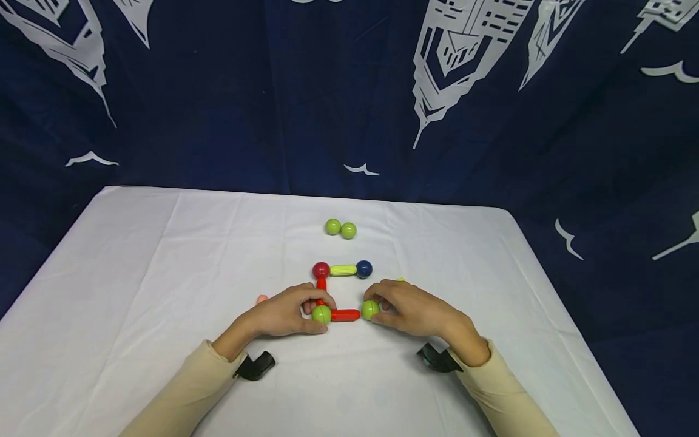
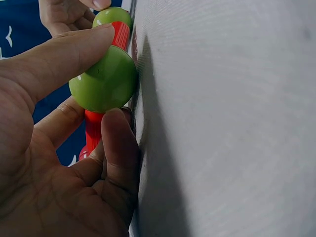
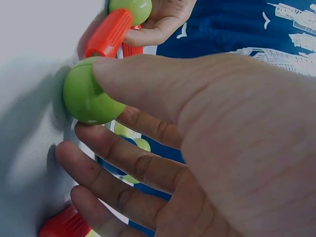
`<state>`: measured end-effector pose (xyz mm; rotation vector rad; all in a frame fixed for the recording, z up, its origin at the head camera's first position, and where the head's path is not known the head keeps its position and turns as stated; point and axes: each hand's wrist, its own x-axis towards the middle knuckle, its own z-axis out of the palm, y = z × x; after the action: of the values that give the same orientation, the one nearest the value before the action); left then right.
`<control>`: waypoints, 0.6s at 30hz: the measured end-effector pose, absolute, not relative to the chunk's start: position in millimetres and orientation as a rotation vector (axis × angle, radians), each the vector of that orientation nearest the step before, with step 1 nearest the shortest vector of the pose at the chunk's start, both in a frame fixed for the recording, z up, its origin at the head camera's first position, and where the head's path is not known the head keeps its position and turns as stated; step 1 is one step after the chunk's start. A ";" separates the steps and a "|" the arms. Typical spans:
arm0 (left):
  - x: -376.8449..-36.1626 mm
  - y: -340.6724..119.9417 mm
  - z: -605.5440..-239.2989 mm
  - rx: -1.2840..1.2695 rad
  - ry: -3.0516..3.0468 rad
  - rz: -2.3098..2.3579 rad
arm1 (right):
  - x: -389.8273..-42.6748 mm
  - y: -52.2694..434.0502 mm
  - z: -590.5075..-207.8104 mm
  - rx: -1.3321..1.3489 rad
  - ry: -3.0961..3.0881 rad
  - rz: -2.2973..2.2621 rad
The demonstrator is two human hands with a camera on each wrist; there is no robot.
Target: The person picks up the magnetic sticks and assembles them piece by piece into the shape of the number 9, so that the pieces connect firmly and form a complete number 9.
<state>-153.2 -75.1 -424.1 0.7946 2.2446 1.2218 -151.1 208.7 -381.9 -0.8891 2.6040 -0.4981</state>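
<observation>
Green ball (image 1: 371, 310), low in the middle of the head view, is pinched between the thumb and fingers (image 3: 140, 165) of the person's right hand (image 1: 417, 308). It sits just off the right end of a red rod (image 1: 346, 315), whose long axis runs left to right across the frame, pointing at the ball; whether the two touch, I can't tell from here. Of the two hands, the right is nearer that end.

The rod's left end meets the corner ball (image 1: 321, 314), also green, which the left hand (image 1: 289, 312) grips between thumb and fingers. From there a second red rod (image 1: 321, 284) runs up the frame, partly behind the left fingers, to a red ball (image 1: 321, 270). A yellow rod (image 1: 343, 270) leads right from that to a dark blue ball (image 1: 364, 269).

Higher in the frame, a pair of green balls (image 1: 348, 230) lies side by side. A pinkish piece (image 1: 262, 298) peeks out beyond the left hand, and a yellow bit (image 1: 401, 280) beyond the right, both mostly hidden. The right wrist view catches a third red rod (image 3: 64, 224) at lower left.

White cloth covers the surface (image 1: 164, 273); behind it hangs a navy curtain (image 1: 218, 109) with pale tower prints.
</observation>
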 end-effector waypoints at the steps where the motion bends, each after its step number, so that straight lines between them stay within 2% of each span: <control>1: -153.3 -75.2 -424.2 0.793 2.243 1.224 | -150.8 208.7 -381.7 -0.888 2.606 -0.496; 18: -154.0 -75.6 -426.6 0.762 2.246 1.219 | -158.6 225.6 -371.1 -0.878 2.638 -0.557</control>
<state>-154.0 -75.6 -426.6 0.7620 2.2458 1.2187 -158.6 225.6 -371.1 -0.8778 2.6381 -0.5574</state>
